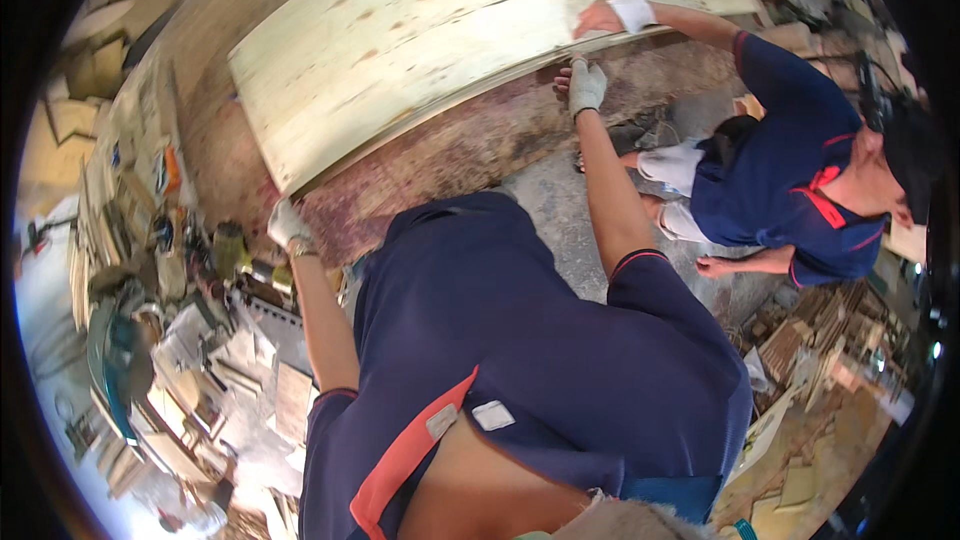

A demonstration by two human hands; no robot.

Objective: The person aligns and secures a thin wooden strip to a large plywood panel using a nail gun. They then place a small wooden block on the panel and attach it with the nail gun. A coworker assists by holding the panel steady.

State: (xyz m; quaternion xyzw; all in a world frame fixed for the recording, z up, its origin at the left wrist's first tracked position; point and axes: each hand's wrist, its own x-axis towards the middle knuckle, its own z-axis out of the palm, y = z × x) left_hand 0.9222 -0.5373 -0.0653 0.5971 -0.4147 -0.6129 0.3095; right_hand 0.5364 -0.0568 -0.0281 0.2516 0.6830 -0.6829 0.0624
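Note:
A long pale plywood sheet (430, 30) with brown knot marks lies on a worn, reddish-stained bench (440, 155), and layered edges show along its near side. At the sheet's near left corner is my left hand (290, 224) in a light glove, its fingers closed on the corner. My right hand (585, 87), in a light glove with bare fingertips, is palm up at the near edge, right of the middle. Its fingers are loosely bent and apart, with the thumb side close against the edge. A co-worker's hand (598, 18) with a white wrist wrap rests on the sheet's right part.
A co-worker (780, 160) in a dark blue shirt stands to the right. A green-cased machine (118, 360) and scattered wood offcuts (185, 420) crowd the left. Stacked wood strips (800, 350) lie at the lower right. Grey floor (555, 205) shows beside the bench.

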